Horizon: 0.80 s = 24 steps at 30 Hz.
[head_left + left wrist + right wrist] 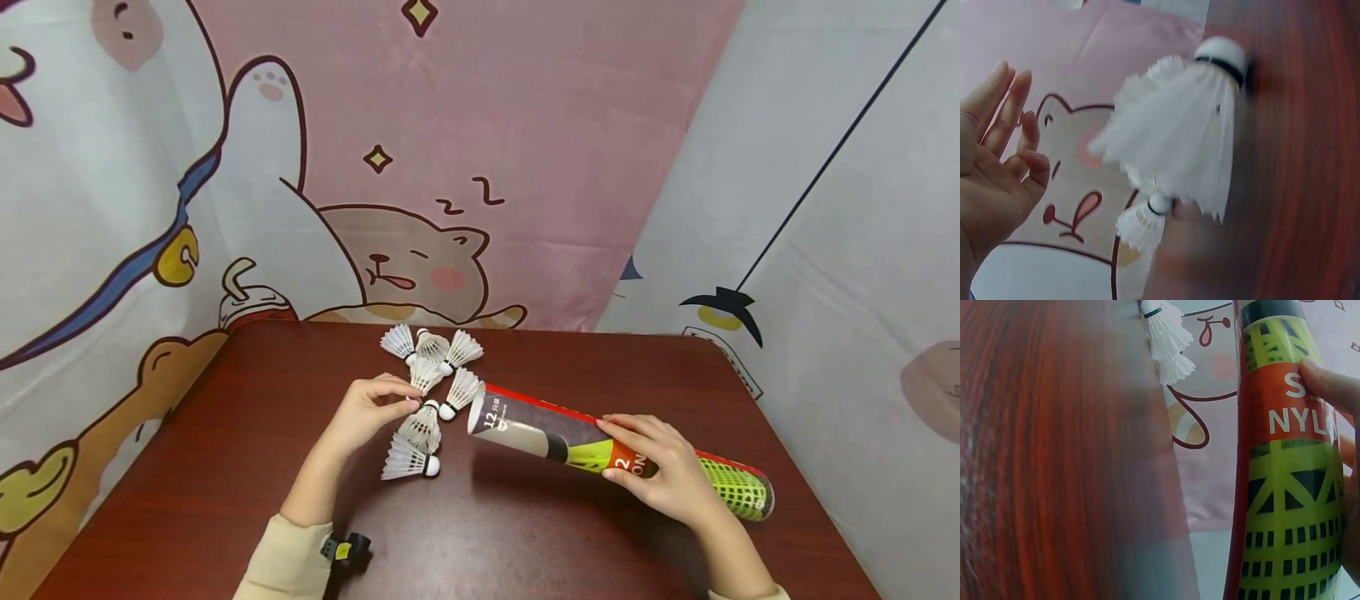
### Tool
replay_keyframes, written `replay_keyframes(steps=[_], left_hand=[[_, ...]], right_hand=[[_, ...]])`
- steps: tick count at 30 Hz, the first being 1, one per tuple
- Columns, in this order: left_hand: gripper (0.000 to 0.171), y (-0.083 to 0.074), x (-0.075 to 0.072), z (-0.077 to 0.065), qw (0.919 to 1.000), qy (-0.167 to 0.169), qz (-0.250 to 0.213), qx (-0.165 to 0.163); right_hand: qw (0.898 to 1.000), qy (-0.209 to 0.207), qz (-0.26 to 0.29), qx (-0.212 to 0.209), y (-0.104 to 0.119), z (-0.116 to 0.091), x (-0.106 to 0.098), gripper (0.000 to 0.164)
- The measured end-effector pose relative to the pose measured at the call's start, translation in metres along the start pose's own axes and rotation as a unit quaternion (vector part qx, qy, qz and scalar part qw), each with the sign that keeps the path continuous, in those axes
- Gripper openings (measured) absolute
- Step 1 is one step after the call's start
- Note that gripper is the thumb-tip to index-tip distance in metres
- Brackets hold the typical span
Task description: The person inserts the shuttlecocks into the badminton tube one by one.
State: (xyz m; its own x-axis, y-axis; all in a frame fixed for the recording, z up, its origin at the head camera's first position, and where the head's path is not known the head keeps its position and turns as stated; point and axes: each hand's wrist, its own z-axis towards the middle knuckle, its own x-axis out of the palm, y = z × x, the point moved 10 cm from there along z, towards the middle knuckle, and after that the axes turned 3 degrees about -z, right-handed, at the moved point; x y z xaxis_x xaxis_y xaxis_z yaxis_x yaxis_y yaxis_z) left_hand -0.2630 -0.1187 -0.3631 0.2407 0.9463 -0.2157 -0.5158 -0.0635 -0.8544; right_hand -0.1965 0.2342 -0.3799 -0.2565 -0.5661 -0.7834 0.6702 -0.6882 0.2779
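Note:
My left hand (pixel 375 408) reaches to the pile of white shuttlecocks, its fingertips beside the cork end of a middle shuttlecock (pixel 422 428). In the left wrist view the hand (pixel 1004 150) has loosely bent fingers with nothing between them, apart from a large, near shuttlecock (pixel 1179 125). My right hand (pixel 660 462) grips a long printed shuttlecock tube (pixel 525 421) around its middle. The tube lies slanted, its white left end facing the shuttlecocks and a shadow beneath it. In the right wrist view, thumb and fingers wrap the tube's side (pixel 1291 462) near an orange label.
Several shuttlecocks lie in a cluster, with one (pixel 410 460) nearest me and another (pixel 460 392) close to the tube's left end. All sit on a dark red-brown wooden table (pixel 247 467). A cartoon-printed cloth (pixel 525 167) hangs behind the table's far edge.

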Motion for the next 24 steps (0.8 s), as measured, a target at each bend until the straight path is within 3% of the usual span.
replay_keyframes(steps=[5, 14, 24], left_hand=[[0.016, 0.035, -0.015, -0.012, 0.9994, 0.001, 0.015, -0.030], [0.018, 0.055, -0.026, -0.041, 0.9973, 0.038, 0.039, -0.049], [0.022, 0.074, -0.019, -0.048, 0.9937, 0.086, 0.017, -0.071]], right_hand=[[1.000, -0.002, -0.001, -0.005, 0.000, 0.001, 0.001, 0.067], [1.000, -0.002, 0.002, -0.007, -0.002, 0.000, 0.000, 0.066], [1.000, 0.008, -0.002, 0.005, -0.002, 0.000, 0.002, 0.067]])
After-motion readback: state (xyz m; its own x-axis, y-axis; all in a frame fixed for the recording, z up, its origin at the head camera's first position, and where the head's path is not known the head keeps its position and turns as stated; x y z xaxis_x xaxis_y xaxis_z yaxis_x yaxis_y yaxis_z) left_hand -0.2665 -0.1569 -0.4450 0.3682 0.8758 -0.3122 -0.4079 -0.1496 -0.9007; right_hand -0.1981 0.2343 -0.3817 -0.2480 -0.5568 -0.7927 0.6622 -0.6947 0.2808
